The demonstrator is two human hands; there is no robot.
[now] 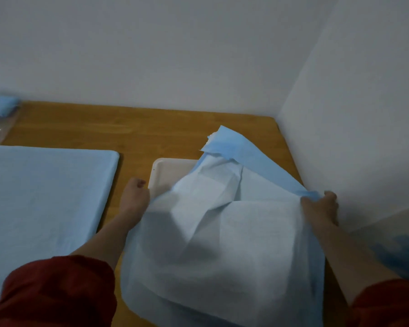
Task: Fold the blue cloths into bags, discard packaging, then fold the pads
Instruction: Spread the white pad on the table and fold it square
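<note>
A large pad (224, 234), pale on its face with a blue border, is lifted and creased over the right half of the wooden table. My left hand (135, 197) grips its left edge with curled fingers. My right hand (321, 206) pinches the blue border at its right edge, close to the wall. The pad's far corner (224, 138) is folded over and lies on the table. A second light blue pad (45, 208) lies flat on the left.
A white tray (165, 173) sits on the table (128, 128), partly under the lifted pad. A clear plastic bag holding blue cloth (0, 109) lies at the far left corner. White walls close off the back and right. Something blue (397, 253) shows blurred at lower right.
</note>
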